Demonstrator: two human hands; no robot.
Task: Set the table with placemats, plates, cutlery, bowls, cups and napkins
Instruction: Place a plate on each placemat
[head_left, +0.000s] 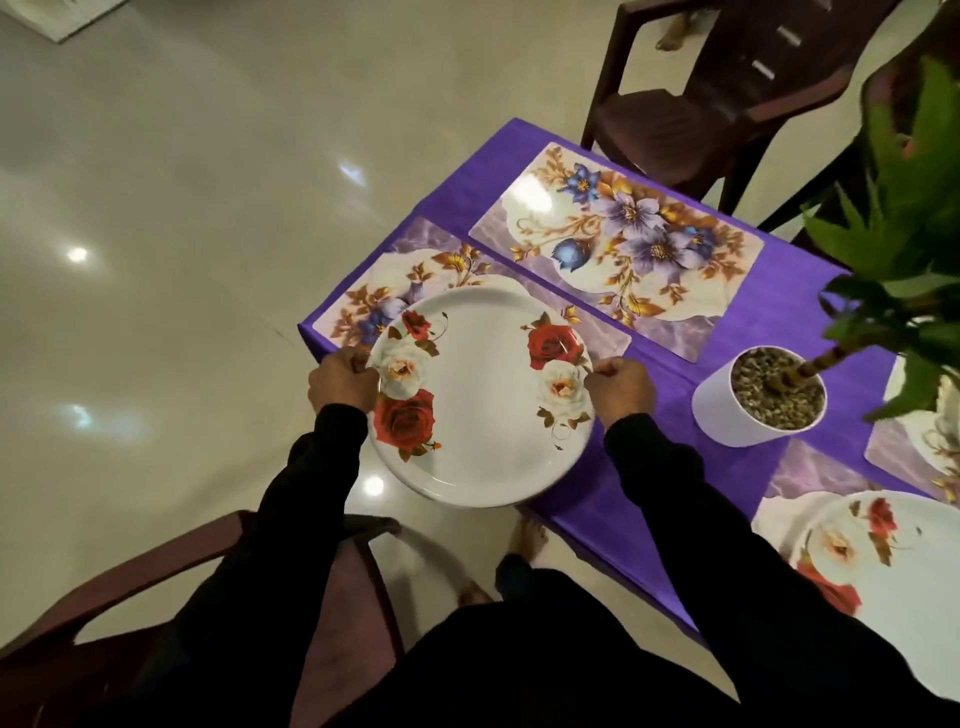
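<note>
A white plate with red and white roses (480, 400) is held over the near corner of the table, partly above a floral placemat (410, 283) and partly past the table's edge. My left hand (343, 384) grips its left rim and my right hand (618, 389) grips its right rim. A second floral placemat (623, 244) lies bare farther back. Another rose plate (878, 561) rests on a placemat (800, 475) at the lower right.
A purple cloth (753, 332) covers the table. A white pot with pebbles and a green plant (753, 410) stands mid-table. A fourth placemat (914, 441) shows at the right edge. Dark chairs stand at the back (691, 104) and at my lower left (130, 597). Shiny tiled floor on the left.
</note>
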